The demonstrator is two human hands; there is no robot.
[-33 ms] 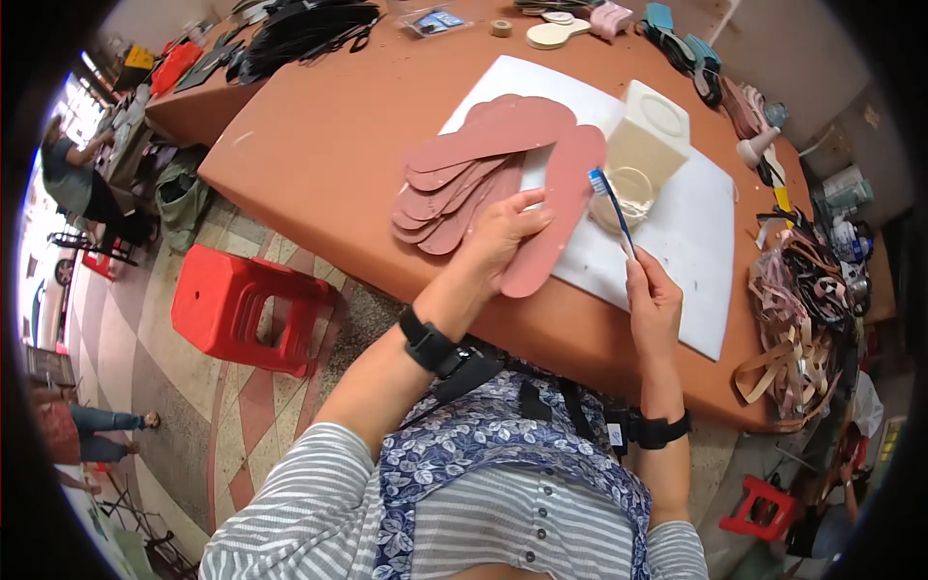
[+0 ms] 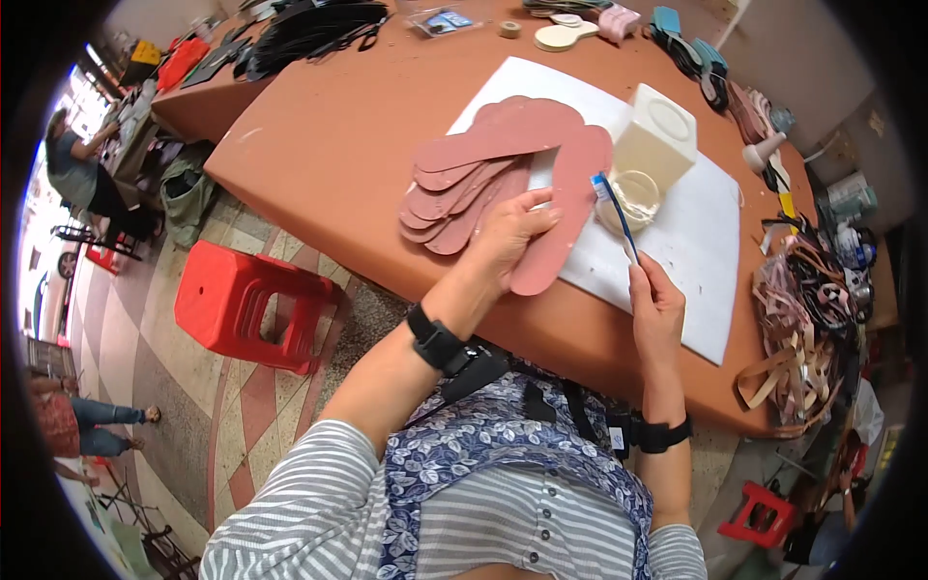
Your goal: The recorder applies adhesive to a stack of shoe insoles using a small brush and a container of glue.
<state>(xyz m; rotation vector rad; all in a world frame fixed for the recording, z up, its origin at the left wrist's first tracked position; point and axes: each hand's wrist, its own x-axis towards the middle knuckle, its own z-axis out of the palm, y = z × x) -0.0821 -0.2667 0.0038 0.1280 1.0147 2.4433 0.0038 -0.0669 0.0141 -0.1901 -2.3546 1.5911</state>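
My left hand (image 2: 517,237) lies flat on a long reddish-pink shoe sole (image 2: 570,193) and presses it onto a white sheet (image 2: 701,232) on the orange table (image 2: 348,135). My right hand (image 2: 655,304) grips a thin brush (image 2: 614,213) with a blue head; its tip is over the sole's upper part, next to a small round tub (image 2: 633,198). A fan of several matching soles (image 2: 469,174) lies just left of the held one. A cream square canister (image 2: 659,135) stands behind the tub.
A red plastic stool (image 2: 246,304) stands on the tiled floor left of the table. A heap of straps (image 2: 802,319) crowds the table's right end, and black pieces (image 2: 309,29) lie at the far side. One person (image 2: 82,179) sits far left.
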